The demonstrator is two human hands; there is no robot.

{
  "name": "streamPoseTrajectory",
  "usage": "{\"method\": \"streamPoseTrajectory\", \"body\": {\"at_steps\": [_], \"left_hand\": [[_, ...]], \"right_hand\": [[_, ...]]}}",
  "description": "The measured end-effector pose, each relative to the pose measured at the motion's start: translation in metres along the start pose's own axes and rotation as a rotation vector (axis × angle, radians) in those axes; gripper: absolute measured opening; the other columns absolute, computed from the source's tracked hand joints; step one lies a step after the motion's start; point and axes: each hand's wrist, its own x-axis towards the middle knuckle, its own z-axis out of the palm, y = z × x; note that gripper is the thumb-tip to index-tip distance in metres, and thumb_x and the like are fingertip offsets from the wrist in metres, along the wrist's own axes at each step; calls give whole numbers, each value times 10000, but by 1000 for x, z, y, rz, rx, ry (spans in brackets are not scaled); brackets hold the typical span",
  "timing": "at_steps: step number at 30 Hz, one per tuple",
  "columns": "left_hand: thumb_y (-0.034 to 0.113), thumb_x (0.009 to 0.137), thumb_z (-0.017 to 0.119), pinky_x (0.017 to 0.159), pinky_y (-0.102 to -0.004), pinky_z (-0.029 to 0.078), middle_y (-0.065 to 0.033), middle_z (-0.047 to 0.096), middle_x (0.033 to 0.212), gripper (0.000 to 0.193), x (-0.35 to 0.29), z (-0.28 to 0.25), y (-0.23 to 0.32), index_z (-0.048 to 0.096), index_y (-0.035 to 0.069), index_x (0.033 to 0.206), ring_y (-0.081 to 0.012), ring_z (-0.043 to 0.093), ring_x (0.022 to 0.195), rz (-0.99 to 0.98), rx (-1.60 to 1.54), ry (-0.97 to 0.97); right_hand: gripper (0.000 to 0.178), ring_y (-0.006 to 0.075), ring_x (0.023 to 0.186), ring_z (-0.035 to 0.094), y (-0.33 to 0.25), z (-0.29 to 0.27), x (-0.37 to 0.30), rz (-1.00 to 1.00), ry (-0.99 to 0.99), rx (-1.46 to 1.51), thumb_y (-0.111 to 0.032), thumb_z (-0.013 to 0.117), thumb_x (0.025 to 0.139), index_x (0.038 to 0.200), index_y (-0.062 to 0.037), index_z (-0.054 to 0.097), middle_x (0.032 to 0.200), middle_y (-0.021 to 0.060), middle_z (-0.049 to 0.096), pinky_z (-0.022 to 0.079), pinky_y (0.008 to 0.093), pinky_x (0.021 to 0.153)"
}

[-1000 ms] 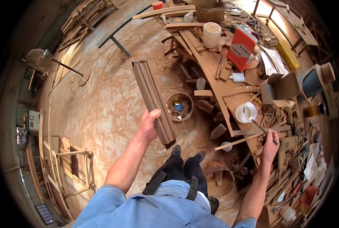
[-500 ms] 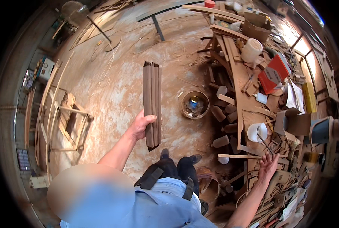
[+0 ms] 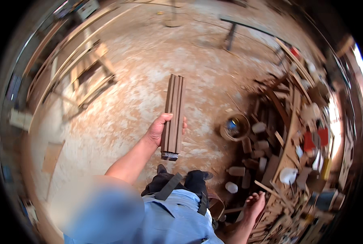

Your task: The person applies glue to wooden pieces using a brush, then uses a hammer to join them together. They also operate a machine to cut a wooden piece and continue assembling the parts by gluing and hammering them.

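- Clock positions read from the middle of the view, 12 at the top edge.
- Left hand (image 3: 158, 129): closed around a bundle of grooved brown wood strips (image 3: 173, 116), thumb across the near face on the 9 o'clock side, fingertips showing past the opposite edge at 3 o'clock.
- Bundle: at the centre, clear of the bench, long axis from 12 o'clock to between 6 and 7. Strips lie side by side; lower end dark with a pale shiny patch.
- Right hand (image 3: 254, 204): between 4 and 5 o'clock, fingers half curled and parted. Close to the edge of a cluttered workbench (image 3: 288, 152); cannot tell whether it touches.
- Workbench: curves down the 3 to 5 o'clock side. On it, a white tub (image 3: 288, 175) at 4 and a red box (image 3: 310, 141) just past 3.
- Round basket (image 3: 235, 139): on the floor (image 3: 128, 89) at 3 o'clock, near the bundle; a blue can (image 3: 232, 123) inside.
- Pale bottle (image 3: 236, 171): between 4 and 5 o'clock, among several others beside the bench.
- Wooden frame (image 3: 95, 90): 10 o'clock, well apart from both hands.
- Dark metal stand (image 3: 250, 27): 1 o'clock, far side of the floor.
- Dark shoes (image 3: 208, 175): near 6 o'clock, below the bundle.
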Motion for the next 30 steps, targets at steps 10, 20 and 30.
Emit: {"method": "streamPoseTrajectory", "body": {"at_steps": [10, 20, 30], "left_hand": [[343, 838, 507, 799, -348, 533, -106, 636, 953, 444, -281, -151, 149, 579, -11, 1097, -208, 622, 861, 599, -155, 346], [231, 799, 524, 797, -412, 549, -173, 661, 997, 439, -413, -248, 176, 565, -11, 1164, -281, 657, 878, 860, -235, 564], [204, 806, 553, 714, -392, 570, -178, 673, 894, 389, -421, -292, 292, 598, -29, 1114, -283, 670, 754, 901, -402, 682]], "right_hand": [[243, 143, 574, 577, 141, 275, -147, 146, -867, -669, -293, 582, 943, 995, -56, 581, 747, 57, 614, 469, 263, 492], [466, 156, 882, 611, 284, 521, -347, 0, -1854, -1103, -227, 596, 936, 1291, 56, 493, 1078, 128, 643, 512, 272, 695], [401, 113, 798, 555, 418, 676, -547, 445, -2156, -1029, -318, 564, 961, 1175, 21, 574, 953, 52, 631, 450, 275, 659]]}}
